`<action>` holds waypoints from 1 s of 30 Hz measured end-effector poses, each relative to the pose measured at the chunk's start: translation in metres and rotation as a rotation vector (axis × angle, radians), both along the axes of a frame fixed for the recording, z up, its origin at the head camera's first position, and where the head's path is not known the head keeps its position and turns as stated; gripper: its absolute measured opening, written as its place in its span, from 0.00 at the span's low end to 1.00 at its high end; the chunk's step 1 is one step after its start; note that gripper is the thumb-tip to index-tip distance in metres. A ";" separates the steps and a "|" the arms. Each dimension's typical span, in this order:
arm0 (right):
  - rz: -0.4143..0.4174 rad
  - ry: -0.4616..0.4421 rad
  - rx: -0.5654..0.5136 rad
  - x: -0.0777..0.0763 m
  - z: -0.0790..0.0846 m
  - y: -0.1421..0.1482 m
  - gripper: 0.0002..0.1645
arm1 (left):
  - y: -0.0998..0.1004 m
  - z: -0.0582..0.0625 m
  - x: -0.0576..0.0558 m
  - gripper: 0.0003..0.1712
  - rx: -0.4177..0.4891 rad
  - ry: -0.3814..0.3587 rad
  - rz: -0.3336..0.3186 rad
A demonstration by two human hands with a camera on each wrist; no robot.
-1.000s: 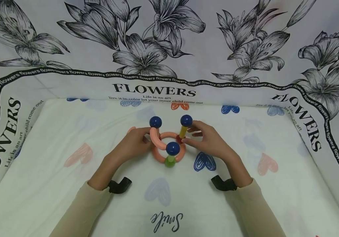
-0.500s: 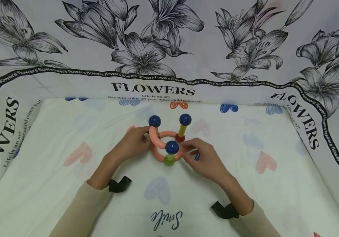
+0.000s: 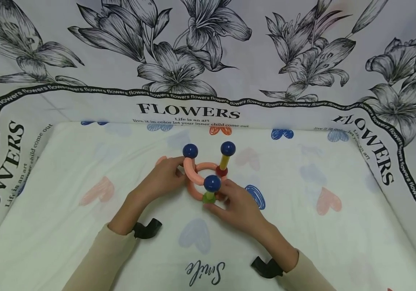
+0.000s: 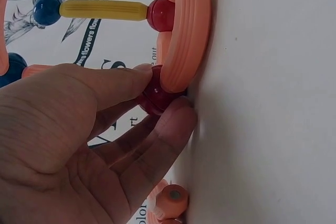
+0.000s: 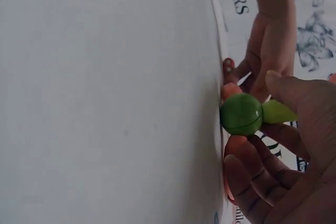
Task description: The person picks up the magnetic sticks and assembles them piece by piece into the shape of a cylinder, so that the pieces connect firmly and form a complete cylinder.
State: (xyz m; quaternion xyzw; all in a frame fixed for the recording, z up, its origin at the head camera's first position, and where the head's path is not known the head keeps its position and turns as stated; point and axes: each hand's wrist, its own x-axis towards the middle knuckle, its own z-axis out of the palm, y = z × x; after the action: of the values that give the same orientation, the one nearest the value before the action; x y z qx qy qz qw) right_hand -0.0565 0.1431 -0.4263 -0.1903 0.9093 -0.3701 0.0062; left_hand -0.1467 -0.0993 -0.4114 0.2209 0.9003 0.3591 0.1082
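A magnetic ball-and-stick toy stands on the bed-like white surface. Its base is a ring of orange curved sticks [image 3: 194, 192]. My left hand [image 3: 164, 176] pinches a red ball [image 4: 156, 94] at the ring's left side, between thumb and fingers. At the near side sits a green ball [image 5: 241, 114] with a light green stick [image 5: 278, 112] rising from it. My right hand [image 3: 238, 206] has its thumb and curled fingers about this green ball. Blue balls [image 3: 227, 148] top the uprights, including a yellow stick [image 3: 224, 162]. An upper orange curved stick [image 3: 192, 171] joins two blue balls.
Another orange piece [image 4: 172, 200] lies beyond my left hand, mostly hidden in the head view. Hearts and writing are printed on the white cloth [image 3: 193, 262]. A flower-printed cloth [image 3: 190, 109] borders it at the back and sides.
My right hand has left the red ball under the yellow stick and come nearer, to the green ball at the front. My left hand and the toy have stayed in place.
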 end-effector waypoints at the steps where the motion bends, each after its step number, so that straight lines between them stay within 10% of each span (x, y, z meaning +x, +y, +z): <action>1: -0.012 0.003 0.008 0.000 0.000 -0.002 0.17 | 0.000 0.000 0.000 0.13 -0.002 -0.004 0.004; 30: -0.049 -0.010 0.048 -0.009 0.008 0.015 0.14 | -0.002 0.012 0.010 0.10 -0.066 -0.021 -0.062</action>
State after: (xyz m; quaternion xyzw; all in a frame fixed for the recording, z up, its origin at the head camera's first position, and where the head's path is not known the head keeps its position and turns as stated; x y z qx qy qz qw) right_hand -0.0656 0.1584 -0.4186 -0.1659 0.9223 -0.3489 0.0061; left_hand -0.1369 -0.1011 -0.3992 0.2412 0.9032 0.3280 0.1362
